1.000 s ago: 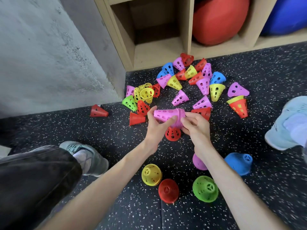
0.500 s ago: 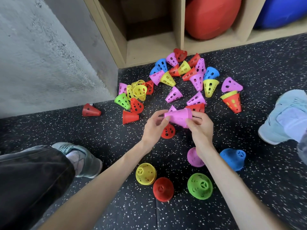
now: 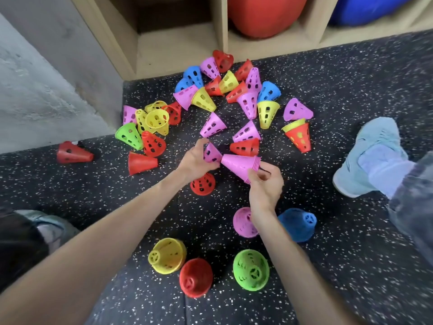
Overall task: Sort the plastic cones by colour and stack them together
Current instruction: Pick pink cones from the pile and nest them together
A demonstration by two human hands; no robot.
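Above the speckled floor mat (image 3: 351, 95), at mid-frame: a pink stack (image 3: 239, 165) of nested cones, lying sideways, tip to the left, rims to the right. Right hand (image 3: 266, 184) pinching the stack at its wide end, thumb on the near rim, fingers curled behind. Left hand (image 3: 195, 160) gripping a single pink cone (image 3: 211, 154), held just beside the stack's tip, whether touching it not clear. No brand, label or writing legible anywhere.

Nearer the body, five upright piles on the mat, one per colour: yellow pile (image 3: 167, 255), red pile (image 3: 195, 276), green pile (image 3: 251, 269), pink pile (image 3: 243, 222) partly behind the right wrist, blue pile (image 3: 297, 224). Number of cones in each pile not countable.

Beyond the hands, a loose heap of perforated cones, mostly tipped over: about eight pink, about nine red, about five yellow, three blue, one green cone (image 3: 128, 136). Among them a red cone (image 3: 202, 184) under the left wrist, another red cone (image 3: 141, 162) lying on its side, and an orange-red cone (image 3: 300, 137) with a yellow one nested inside. Well apart to the left, a lone red cone (image 3: 73, 153) by the concrete wall (image 3: 46, 78).

At the back, a wooden shelf unit (image 3: 178, 45) with a red ball (image 3: 267, 12) and a blue ball (image 3: 365, 8) in separate compartments. Two pale blue shoes, one at the right (image 3: 372, 156), one at the lower left (image 3: 54, 228).
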